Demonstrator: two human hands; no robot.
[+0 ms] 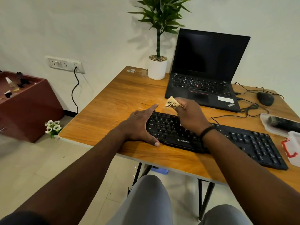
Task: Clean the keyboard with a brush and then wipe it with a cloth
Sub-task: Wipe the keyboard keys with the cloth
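Keyboard (219, 140) lengthwise left-right, slightly skewed

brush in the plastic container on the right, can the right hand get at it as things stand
Probably not right away: the right hand grips the cloth. The brush lies uncovered in its container, nothing between.

a small home-office corner: a wooden desk (113, 98) on folding black legs stands against a plain white wall, with an open laptop (206, 69), a wired mouse (265, 98), a potted plant (157, 65), a wall socket strip (65, 64), a tiled floor and a red-brown cabinet (27, 104) beside it.
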